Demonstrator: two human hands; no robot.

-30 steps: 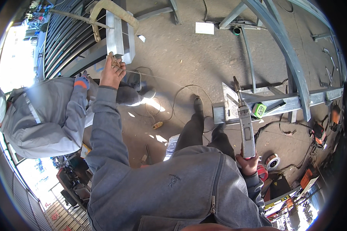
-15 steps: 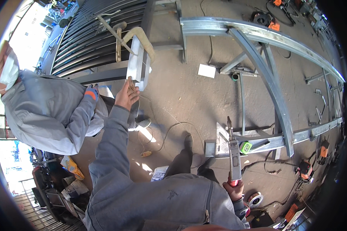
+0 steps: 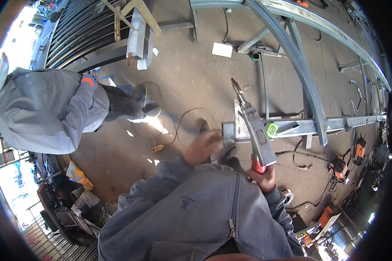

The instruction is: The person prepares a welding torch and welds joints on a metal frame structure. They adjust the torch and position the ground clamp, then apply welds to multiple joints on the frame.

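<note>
My right hand (image 3: 264, 176) is wrapped round the red handle of a long grey tool (image 3: 257, 135) with a narrow, dark tip. The tool points up and away to the left, above the corner of a steel frame (image 3: 300, 126). My left hand (image 3: 202, 148) is in front of my chest, blurred by motion, and no object shows in it. Farther off at the upper left, a small brown clip (image 3: 131, 60) hangs at the near end of a silver metal channel (image 3: 137, 37). A brown C-shaped clamp (image 3: 148, 17) grips the channel.
A person in grey (image 3: 48, 108) stands at the left, near dark slatted metalwork (image 3: 80, 32). On the steel frame sits a green tape measure (image 3: 272, 129). A cable (image 3: 178, 126) loops over the floor, where a white sheet (image 3: 222, 49) lies. Orange-and-black machines (image 3: 339, 165) stand at the right.
My left hand has let go of the brown clip and pulled back toward my chest. The grey tool has risen and tilted to the left in my right hand. The view has shifted.
</note>
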